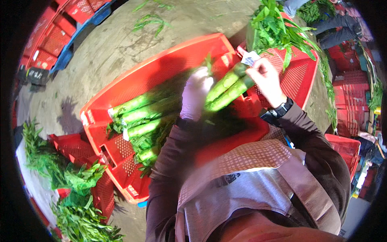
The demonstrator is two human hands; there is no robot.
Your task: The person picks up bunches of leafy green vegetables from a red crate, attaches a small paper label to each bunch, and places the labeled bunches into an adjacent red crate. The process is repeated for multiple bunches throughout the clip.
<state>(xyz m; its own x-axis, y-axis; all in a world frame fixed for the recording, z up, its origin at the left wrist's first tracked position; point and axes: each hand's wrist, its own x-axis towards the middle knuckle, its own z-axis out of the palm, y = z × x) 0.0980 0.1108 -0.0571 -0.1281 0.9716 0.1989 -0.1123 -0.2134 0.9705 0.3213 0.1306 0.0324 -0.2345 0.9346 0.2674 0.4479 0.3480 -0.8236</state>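
A large red plastic crate (145, 69) lies before me. Inside it, at the left, are several bundled green stalk vegetables with leaves (142, 116), some bearing white tags. My right hand (266, 80), with a black watch on its wrist, pinches at the dark end of two thick light-green stalks (228, 90) and at a small white label (250, 58) beside it. Blurred by motion, my left hand (198, 89) is gloved and lies just left of these stalks; its fingertips and what they touch are unclear. Dark leaves lie beneath, partly hidden by my arms.
Leafy greens (272, 30) rise over another red crate (299, 75) at upper right. More greens (81, 214) and red crates stand lower left. Red crates on a blue pallet (99, 15) are at upper left. A person's legs (338, 30) show at far upper right.
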